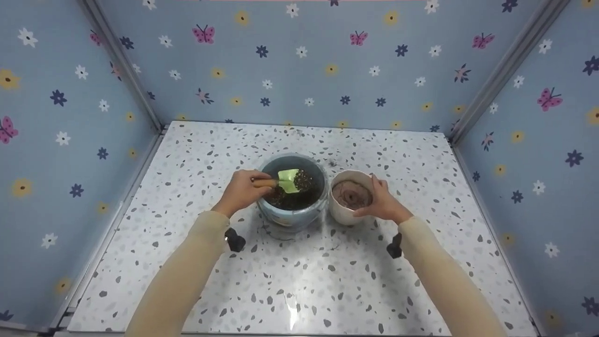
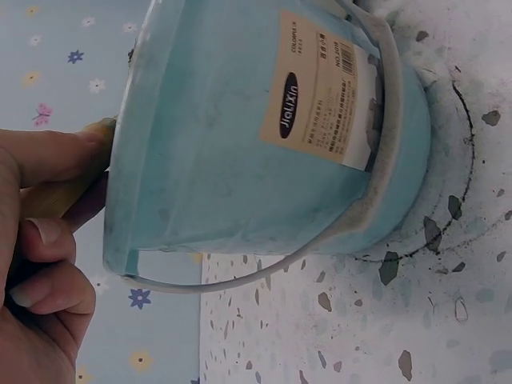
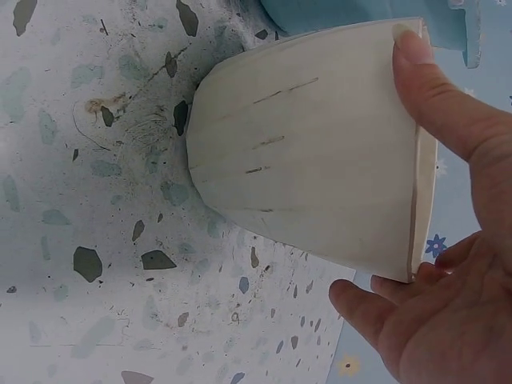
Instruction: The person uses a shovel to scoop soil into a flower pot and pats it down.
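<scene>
The green-bladed trowel (image 1: 287,186) sits inside the mouth of the blue bucket (image 1: 292,217), over dark soil (image 1: 292,202), its wooden handle (image 1: 265,183) clenched in my left hand (image 1: 241,189). My right hand (image 1: 385,202) grasps the rim of the white pot (image 1: 342,215), just beside the bucket on the speckled bench (image 1: 299,267). Only the head view shows the soil; the left wrist view alone reads the bucket's label (image 2: 324,92), the right wrist view alone the dark streaks (image 3: 269,143) along the pot's side.
</scene>
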`<state>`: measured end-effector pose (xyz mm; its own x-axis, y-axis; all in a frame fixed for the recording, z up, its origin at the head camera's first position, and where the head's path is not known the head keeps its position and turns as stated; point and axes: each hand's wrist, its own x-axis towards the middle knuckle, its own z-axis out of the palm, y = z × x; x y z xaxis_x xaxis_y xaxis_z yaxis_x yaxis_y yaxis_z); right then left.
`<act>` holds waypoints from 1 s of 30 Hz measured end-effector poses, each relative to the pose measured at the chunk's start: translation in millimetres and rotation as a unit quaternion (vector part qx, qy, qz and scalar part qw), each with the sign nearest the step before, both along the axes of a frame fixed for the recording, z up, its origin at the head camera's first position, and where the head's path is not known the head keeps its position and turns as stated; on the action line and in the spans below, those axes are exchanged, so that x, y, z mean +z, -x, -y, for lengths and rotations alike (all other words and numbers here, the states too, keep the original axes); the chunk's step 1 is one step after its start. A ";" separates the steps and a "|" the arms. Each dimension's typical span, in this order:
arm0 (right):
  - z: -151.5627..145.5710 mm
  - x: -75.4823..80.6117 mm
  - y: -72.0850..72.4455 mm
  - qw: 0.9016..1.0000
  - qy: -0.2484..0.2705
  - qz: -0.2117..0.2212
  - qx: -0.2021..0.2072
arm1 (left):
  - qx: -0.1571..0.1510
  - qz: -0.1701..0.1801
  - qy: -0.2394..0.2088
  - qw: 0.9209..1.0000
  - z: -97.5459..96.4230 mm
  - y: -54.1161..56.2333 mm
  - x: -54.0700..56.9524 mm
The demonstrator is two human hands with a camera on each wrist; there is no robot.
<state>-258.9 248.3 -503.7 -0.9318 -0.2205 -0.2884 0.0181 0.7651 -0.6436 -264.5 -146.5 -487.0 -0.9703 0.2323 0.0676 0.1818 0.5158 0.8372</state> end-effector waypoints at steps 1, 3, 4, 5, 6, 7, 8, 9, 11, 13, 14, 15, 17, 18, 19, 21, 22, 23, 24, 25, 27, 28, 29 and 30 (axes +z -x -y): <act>0.0 -1.0 -1.4 1.000 0.003 0.002 0.002 | 0.002 0.004 -0.006 1.000 0.2 -0.8 0.3; 0.1 -2.2 -3.4 1.000 0.004 0.005 0.004 | 0.005 0.010 -0.018 1.000 -0.1 -1.7 1.9; 0.0 -2.2 -4.1 1.000 0.005 0.005 0.005 | 0.006 0.012 -0.026 1.000 -1.0 -1.7 3.1; 0.0 -1.9 -4.3 1.000 0.007 0.003 0.006 | 0.006 0.011 -0.033 0.999 -2.5 -1.1 4.6; 0.0 -1.2 -4.2 1.000 0.010 0.000 0.003 | 0.007 0.008 -0.039 0.999 -4.3 -0.4 6.6; -0.1 -0.5 -3.7 1.000 0.011 -0.004 0.003 | 0.007 0.004 -0.041 0.999 -6.5 0.6 8.8; -0.2 0.4 -2.9 1.000 0.011 -0.007 0.002 | 0.008 0.000 -0.045 0.999 -9.1 1.8 10.7; -0.5 1.3 -2.2 1.000 0.012 -0.009 0.003 | 0.008 -0.006 -0.048 0.999 -12.2 3.1 12.4; -0.8 2.5 -0.5 1.000 0.010 -0.009 0.002 | 0.007 -0.014 -0.053 0.998 -19.3 5.8 15.9; -1.6 2.2 0.1 1.000 0.010 -0.006 0.000 | 0.001 -0.019 -0.053 0.998 -27.7 8.4 18.5; -1.9 1.9 -0.1 1.000 0.009 -0.006 -0.001 | -0.003 -0.022 -0.056 0.998 -32.7 9.5 19.2; -2.4 1.0 -0.5 1.000 0.009 -0.005 -0.003 | -0.008 -0.022 -0.058 0.998 -37.8 10.4 19.9; -2.9 -0.2 -1.2 1.000 0.005 -0.009 -0.004 | -0.015 -0.029 -0.060 0.998 -48.3 11.7 21.2; -3.2 -1.0 -1.6 1.000 0.003 -0.013 -0.005 | -0.019 -0.033 -0.061 0.997 -53.7 12.2 21.6; -3.3 -1.4 -1.9 1.000 0.001 -0.018 -0.004 | -0.022 -0.040 -0.057 0.997 -59.0 12.6 21.7; -3.0 -2.0 -1.9 1.000 -0.002 -0.028 -0.006 | -0.028 -0.056 -0.046 0.997 -69.8 13.5 22.4; -2.6 -2.1 -1.7 0.999 -0.003 -0.034 -0.006 | -0.032 -0.067 -0.041 0.996 -75.1 14.2 22.5; -2.2 -1.9 -1.3 0.999 -0.002 -0.038 -0.007 | -0.035 -0.075 -0.036 0.996 -80.3 15.0 22.4; -2.0 -1.8 -0.9 0.999 -0.001 -0.040 -0.008 | -0.041 -0.080 -0.032 0.995 -85.4 15.7 22.3; -1.8 -1.6 -0.6 0.999 0.001 -0.042 -0.008 | -0.046 -0.087 -0.026 0.995 -90.5 16.5 21.8; -2.1 -1.5 0.2 0.999 0.003 -0.043 -0.007 | -0.063 -0.092 -0.021 0.994 -100.1 17.8 20.4; -2.4 -1.3 0.3 0.999 0.004 -0.043 -0.006 | -0.068 -0.096 -0.012 0.993 -104.7 18.5 19.4; -2.8 -1.1 0.2 0.999 0.004 -0.041 -0.006 | -0.073 -0.099 -0.002 0.992 -109.1 18.8 18.7; -3.2 -1.0 0.2 0.999 0.005 -0.040 -0.007 | -0.078 -0.104 0.011 0.991 -113.5 19.1 18.1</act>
<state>-259.0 251.5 -504.8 -0.9545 -0.2101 -0.2117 -0.0229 0.7592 -0.6505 -283.6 -33.0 -468.9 -0.8878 0.3822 0.2562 0.4289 0.4854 0.7619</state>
